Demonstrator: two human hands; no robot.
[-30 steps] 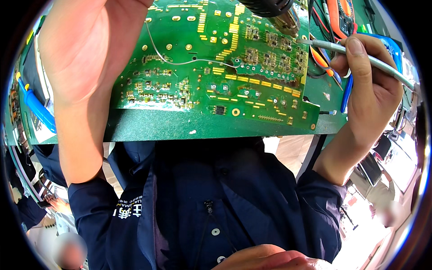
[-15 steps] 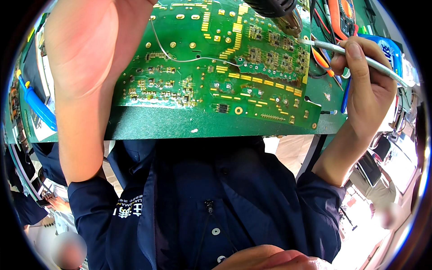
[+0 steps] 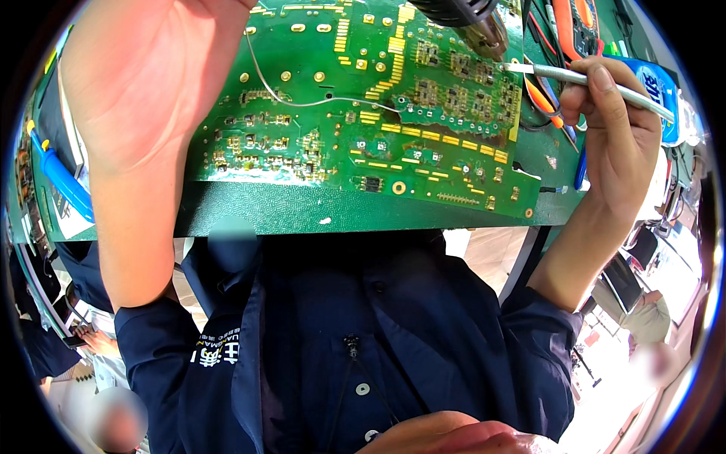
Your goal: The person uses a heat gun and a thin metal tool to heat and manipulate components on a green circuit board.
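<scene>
A green circuit board (image 3: 318, 125) with gold pads and small chips lies on the green bench mat. My right hand (image 3: 616, 106) grips a slim silver-handled craft knife (image 3: 556, 73), its pale flat tip at the board's upper right edge. Close above that tip is the metal nozzle of a black hot-air gun (image 3: 484, 36), reaching in from the top. My left hand (image 3: 151, 76) is raised over the board's left side, palm in view. Its fingers run out of the picture, so their grip is hidden. A thin pale wire (image 3: 302, 103) curves across the board to a row of solder points.
An orange multimeter (image 3: 578, 26), dark cables and an orange-handled tool (image 3: 543, 104) lie right of the board. Beyond my right hand stands a blue and white container (image 3: 656, 83). A blue-handled tool (image 3: 64, 181) lies at left. Other people are in the background.
The craft knife lies at a flatter angle, its rear end higher, with its tip still near the nozzle. My left hand has shifted slightly left and down.
</scene>
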